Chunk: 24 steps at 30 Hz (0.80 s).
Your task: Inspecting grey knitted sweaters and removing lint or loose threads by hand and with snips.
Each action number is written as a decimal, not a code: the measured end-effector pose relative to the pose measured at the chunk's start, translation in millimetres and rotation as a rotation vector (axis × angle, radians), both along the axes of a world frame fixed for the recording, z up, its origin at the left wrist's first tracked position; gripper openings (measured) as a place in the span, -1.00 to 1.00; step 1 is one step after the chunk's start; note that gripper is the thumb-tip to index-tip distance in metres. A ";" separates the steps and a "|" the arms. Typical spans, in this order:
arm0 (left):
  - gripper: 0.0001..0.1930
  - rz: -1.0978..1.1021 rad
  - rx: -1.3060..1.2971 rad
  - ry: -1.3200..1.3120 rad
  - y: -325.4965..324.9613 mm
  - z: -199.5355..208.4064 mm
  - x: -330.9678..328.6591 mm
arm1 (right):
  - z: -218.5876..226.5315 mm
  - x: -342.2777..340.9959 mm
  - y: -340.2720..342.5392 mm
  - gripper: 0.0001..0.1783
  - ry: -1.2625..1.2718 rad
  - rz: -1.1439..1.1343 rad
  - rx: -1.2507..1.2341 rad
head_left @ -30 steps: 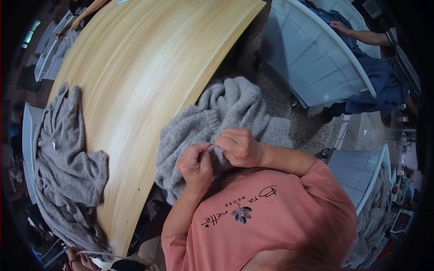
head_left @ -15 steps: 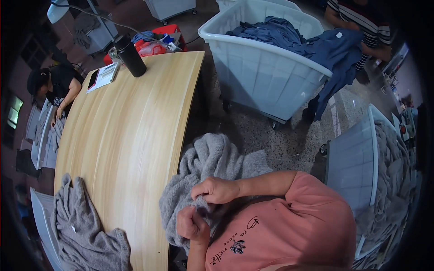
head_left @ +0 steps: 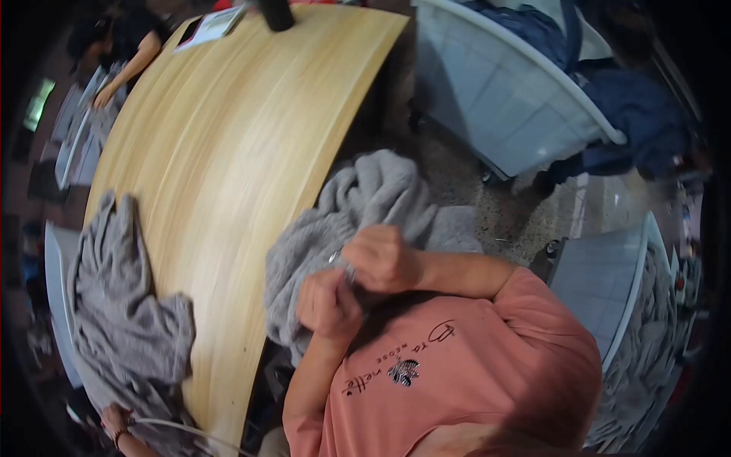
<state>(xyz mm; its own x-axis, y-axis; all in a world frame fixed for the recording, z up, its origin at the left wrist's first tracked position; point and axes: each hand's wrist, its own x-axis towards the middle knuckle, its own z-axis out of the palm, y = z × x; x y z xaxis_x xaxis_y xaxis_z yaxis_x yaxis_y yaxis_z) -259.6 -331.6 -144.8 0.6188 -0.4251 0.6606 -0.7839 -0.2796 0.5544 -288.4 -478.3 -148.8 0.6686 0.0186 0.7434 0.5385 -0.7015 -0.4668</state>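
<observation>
Closely paired, the left hand (head_left: 329,305) and right hand (head_left: 382,259) both clench the grey knit garment (head_left: 304,247), which lies bunched beside the bench (head_left: 244,137); a second grey garment (head_left: 126,293) drapes along its left side.

To your left stretched a pale wood-grain table (head_left: 228,160); speckled terrazzo floor (head_left: 512,221) showed to your right.
</observation>
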 end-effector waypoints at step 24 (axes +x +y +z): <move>-0.68 -0.179 -0.738 0.427 105.0 85.9 50.8 | -1.9 -0.5 -83.1 -0.71 0.615 0.097 -0.503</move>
<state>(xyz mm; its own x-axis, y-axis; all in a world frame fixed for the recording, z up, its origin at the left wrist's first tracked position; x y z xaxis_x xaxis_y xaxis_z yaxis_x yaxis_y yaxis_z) -208.8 -226.6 -59.0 0.8410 -0.0946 0.5327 -0.4657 0.3745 0.8018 -288.9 -561.3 -150.7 0.9341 0.3330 0.1292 0.3571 -0.8700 -0.3400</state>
